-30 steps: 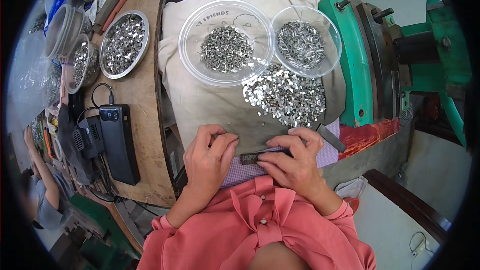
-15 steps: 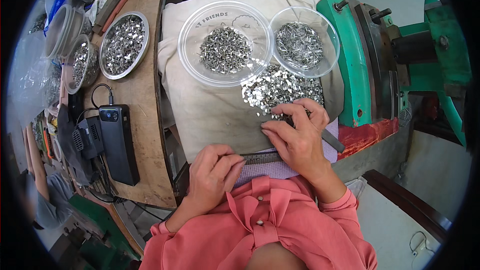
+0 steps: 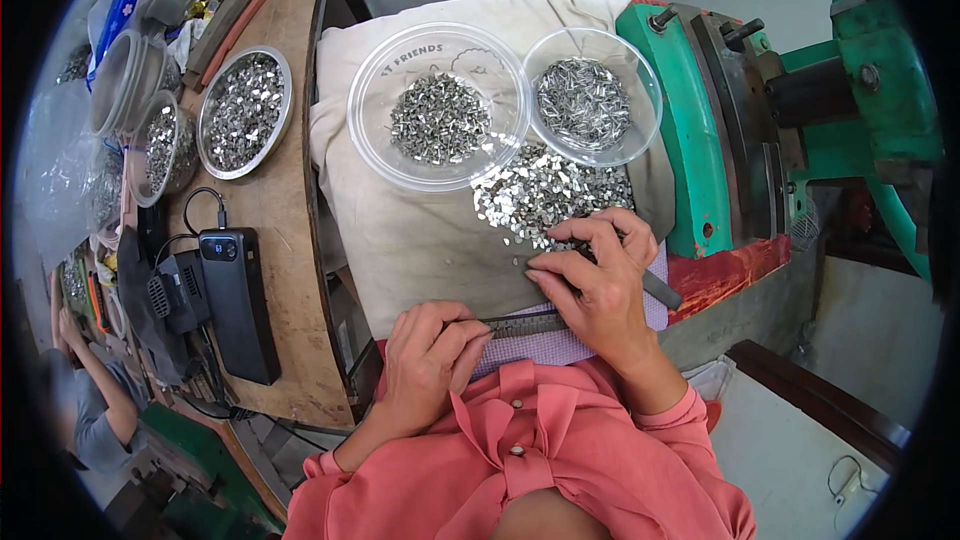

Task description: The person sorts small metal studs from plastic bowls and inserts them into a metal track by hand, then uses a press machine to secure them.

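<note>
A dark narrow metal strip (image 3: 527,324) with notch-like marks lies in front of me, on purple cloth. The thumb and fingers of my left hand (image 3: 430,355) are pinched at its left end. Over the strip's right part is my right hand (image 3: 612,290), its thumb and forefinger drawn together at the near edge of a heap of shiny small metal pieces (image 3: 550,195); what they hold is too small to make out. Behind the heap stand a wide clear plastic tub (image 3: 365,145) of small metal bits and a smaller clear tub (image 3: 650,105) of thin metal pins.
A beige cloth (image 3: 375,250) covers the work surface. To the left, a wooden table (image 3: 300,340) bears a black power bank (image 3: 240,310) and a round metal dish (image 3: 205,145) of pieces. A green machine (image 3: 690,170) stands at right. Another person's arm (image 3: 105,380) shows far left.
The view has shifted slightly, so the tubs and heap sit a little lower and further left. Both hands keep nearly the same pose. The other person's arm at far left has moved.
</note>
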Motion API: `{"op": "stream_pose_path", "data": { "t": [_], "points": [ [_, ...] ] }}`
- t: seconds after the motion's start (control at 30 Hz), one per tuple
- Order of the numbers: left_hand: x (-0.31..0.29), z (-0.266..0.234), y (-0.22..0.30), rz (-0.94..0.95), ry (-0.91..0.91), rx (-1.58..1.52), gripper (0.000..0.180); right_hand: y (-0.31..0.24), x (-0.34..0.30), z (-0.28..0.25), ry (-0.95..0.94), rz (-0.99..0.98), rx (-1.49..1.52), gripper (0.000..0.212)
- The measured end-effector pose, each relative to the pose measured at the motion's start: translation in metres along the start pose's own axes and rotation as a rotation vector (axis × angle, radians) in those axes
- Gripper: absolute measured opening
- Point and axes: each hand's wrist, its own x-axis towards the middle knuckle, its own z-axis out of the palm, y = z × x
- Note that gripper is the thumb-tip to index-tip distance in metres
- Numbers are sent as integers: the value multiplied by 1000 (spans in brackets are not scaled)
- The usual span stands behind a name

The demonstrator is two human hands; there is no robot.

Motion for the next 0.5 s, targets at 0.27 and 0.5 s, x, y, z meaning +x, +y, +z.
{"op": "stream_pose_path", "data": {
  "t": [0.27,0.5],
  "points": [
    [1,-3,4,-57,-21,-21,30,-3,2,5,-1,-3,26,16],
    [2,-5,4,-29,-60,-6,30,-4,6,9,5,-10,-13,14]
  ]
}}
